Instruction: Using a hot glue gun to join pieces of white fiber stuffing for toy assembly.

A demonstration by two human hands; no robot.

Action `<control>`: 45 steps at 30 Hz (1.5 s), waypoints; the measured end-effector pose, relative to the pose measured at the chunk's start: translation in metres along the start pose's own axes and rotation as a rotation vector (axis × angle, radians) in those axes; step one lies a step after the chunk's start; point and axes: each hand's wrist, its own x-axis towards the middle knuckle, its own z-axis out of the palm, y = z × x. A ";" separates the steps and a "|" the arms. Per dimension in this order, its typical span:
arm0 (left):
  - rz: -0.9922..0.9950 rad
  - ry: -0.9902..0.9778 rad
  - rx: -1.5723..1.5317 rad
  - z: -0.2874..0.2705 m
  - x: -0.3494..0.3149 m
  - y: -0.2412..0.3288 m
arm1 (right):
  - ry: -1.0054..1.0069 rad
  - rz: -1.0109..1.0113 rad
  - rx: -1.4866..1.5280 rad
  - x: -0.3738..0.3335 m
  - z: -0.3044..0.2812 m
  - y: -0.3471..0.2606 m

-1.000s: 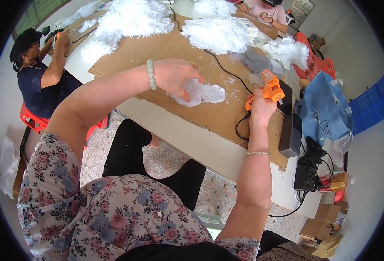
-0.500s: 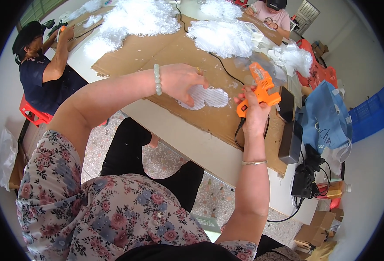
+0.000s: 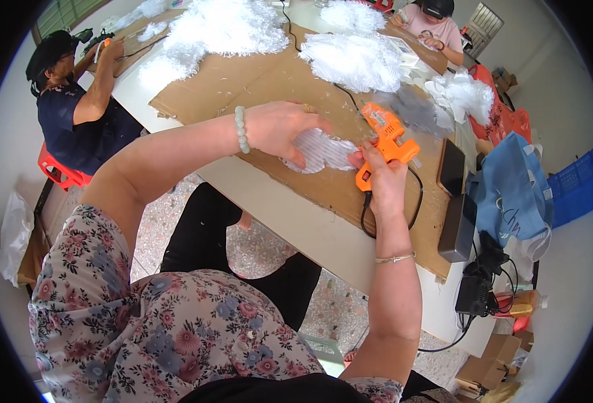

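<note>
Right hand (image 3: 386, 176) closer, white piece (image 3: 320, 152) partly hidden

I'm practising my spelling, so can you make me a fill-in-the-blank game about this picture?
The right hand holds a glue gun coloured ____.
The ribbed piece by the left hand is coloured ____.
The blue bag is on the person's ____ side.

Missing words: orange; white; right.
</note>
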 end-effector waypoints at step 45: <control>0.089 0.246 0.060 0.017 -0.068 0.012 | 0.061 0.006 -0.171 -0.004 0.005 -0.011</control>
